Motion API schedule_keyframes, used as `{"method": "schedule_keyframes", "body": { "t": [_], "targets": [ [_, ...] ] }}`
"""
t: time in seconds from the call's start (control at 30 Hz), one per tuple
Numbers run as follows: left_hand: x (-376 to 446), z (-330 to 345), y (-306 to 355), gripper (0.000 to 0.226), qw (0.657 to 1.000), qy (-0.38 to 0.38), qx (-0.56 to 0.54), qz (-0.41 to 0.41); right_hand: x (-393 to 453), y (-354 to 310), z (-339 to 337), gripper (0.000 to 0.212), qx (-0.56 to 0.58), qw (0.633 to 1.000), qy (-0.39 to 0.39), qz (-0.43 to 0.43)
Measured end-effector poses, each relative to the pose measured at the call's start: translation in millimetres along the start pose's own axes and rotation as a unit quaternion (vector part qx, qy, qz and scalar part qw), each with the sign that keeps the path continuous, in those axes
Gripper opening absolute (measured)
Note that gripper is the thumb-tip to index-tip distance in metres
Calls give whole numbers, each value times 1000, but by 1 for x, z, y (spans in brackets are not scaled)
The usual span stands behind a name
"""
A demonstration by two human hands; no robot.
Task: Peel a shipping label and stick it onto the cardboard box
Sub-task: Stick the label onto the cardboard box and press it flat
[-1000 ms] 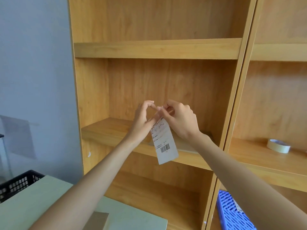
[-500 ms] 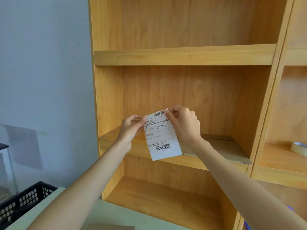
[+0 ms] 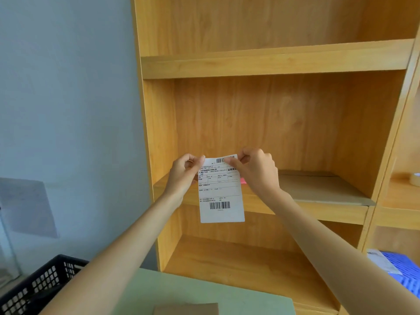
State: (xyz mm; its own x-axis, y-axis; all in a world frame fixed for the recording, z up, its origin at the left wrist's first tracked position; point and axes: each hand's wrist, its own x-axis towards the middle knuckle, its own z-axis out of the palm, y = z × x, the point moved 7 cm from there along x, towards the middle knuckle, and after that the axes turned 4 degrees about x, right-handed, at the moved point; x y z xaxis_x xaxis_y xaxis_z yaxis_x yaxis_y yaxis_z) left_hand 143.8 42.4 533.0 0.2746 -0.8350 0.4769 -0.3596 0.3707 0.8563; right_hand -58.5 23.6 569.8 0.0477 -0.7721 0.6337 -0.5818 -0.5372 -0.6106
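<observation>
Up by the shelf, my left hand (image 3: 185, 171) and right hand (image 3: 254, 170) pinch the shipping label (image 3: 221, 194) top corners, so I'd peel slowly, keeping it flat.

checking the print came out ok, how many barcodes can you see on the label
2 on the shipping label: one along its top edge, partly covered by the right hand, and one near the bottom. The fingers may hide more.

We can see only a brown sliver of the cardboard box (image 3: 186, 309), cut off by the bottom edge. The tape roll (image 3: 415, 179) and blue crate (image 3: 403, 271) run off the right edge, and the shipping label (image 3: 221, 192) print is too small to read.
</observation>
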Motion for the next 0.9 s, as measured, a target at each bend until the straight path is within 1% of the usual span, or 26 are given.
{"method": "schedule_keyframes", "body": {
  "t": [0.13, 0.3, 0.4, 0.5, 0.67, 0.9],
  "targets": [
    [-4, -13, -21, 44, 1000, -8, 9, 2, -12, -1, 29, 43, 36, 999, -28, 9],
    [-17, -22, -52, 40, 998, -17, 52, 2, -27, 10, 67, 51, 41, 997, -65, 28],
    [-18, -26, -78, 48, 997, -23, 69, -2, -31, 16, 90, 57, 35, 996, -79, 29],
    [-19, -27, -107, 57, 996, -36, 75, -17, -36, 28, 112, 53, 33, 993, -96, 54],
    [-23, -24, -153, 54, 994, -49, 79, -52, -51, 55, 142, 50, 23, 987, -127, 101],
    [-46, -14, -203, 52, 989, -49, 103, -91, -83, 95, 180, 47, 12, 975, -177, 134]
  ]
}}
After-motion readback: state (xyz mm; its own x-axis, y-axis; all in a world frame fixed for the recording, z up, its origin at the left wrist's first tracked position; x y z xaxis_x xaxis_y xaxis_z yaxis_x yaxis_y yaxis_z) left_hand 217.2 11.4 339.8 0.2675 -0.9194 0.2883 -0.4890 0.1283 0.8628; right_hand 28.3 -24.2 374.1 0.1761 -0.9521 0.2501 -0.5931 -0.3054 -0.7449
